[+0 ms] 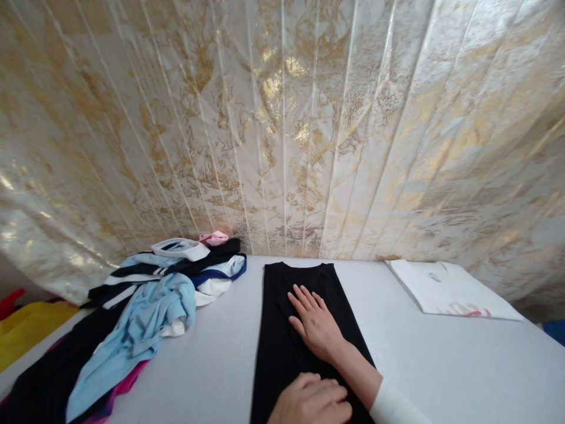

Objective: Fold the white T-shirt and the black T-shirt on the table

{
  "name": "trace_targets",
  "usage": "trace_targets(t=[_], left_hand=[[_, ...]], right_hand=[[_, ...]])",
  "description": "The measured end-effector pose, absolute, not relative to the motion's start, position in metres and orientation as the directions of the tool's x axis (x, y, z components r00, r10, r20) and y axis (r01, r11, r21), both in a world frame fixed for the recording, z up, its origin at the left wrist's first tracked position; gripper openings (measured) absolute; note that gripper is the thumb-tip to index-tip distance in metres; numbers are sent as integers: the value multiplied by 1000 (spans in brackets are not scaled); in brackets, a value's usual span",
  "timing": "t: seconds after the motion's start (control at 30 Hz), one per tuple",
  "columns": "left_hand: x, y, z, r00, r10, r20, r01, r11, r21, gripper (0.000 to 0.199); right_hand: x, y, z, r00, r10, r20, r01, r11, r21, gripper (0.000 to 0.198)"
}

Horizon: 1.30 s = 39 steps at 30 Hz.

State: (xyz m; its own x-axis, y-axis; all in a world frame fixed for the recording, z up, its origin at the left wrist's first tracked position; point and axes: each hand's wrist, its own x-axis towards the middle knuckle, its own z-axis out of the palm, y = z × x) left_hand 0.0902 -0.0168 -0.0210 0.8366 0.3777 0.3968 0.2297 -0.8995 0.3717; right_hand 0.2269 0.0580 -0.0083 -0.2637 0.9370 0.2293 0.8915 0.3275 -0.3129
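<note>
A black garment [282,341] lies folded into a long narrow shape on the white table, its shallow curved neckline at the far end. My right hand [315,324] rests flat on its upper part, palm down with the fingers stretched toward the neckline. At the bottom edge of the view, my left hand [311,403] is over the nearer part of the garment, fingers loosely bent and pointing right. Nothing shows in either hand. The near end of the garment is out of view.
To the left lies a heap of clothes [163,300] in light blue, black, white and pink. A folded white garment [454,288] with a print sits at the back right of the table [212,365]. Behind hangs a gold-patterned curtain [282,129]. Yellow cloth [35,330] shows at far left.
</note>
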Motion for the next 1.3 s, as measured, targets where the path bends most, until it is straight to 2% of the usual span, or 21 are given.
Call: trace_targets(t=[0.07,0.13,0.27,0.4,0.53,0.77,0.97,1.3], left_hand=[[78,-8,1,778,478,407,290,-848,443,24],[69,0,23,710,593,379,400,-783,476,28],[67,14,43,625,724,292,590,-682,432,35],[77,43,37,612,739,281,661,-673,331,36],[86,87,24,565,797,214,762,-604,234,42],[71,142,8,483,861,158,841,-506,189,53],[55,164,3,460,880,115,868,-473,148,55],[32,182,2,354,927,127,929,-364,68,49]], right_hand=[[227,59,-10,-258,940,225,898,319,-302,52],[229,61,-10,-266,943,202,892,320,-319,53],[251,73,-9,-258,950,175,842,310,-442,51],[284,95,-3,-141,963,231,836,241,-494,48],[299,113,0,-126,965,229,847,225,-482,48],[283,113,-14,-73,975,210,920,147,-362,47],[280,109,-9,-74,982,172,960,117,-256,50],[279,107,-6,-1,992,127,978,27,-207,54]])
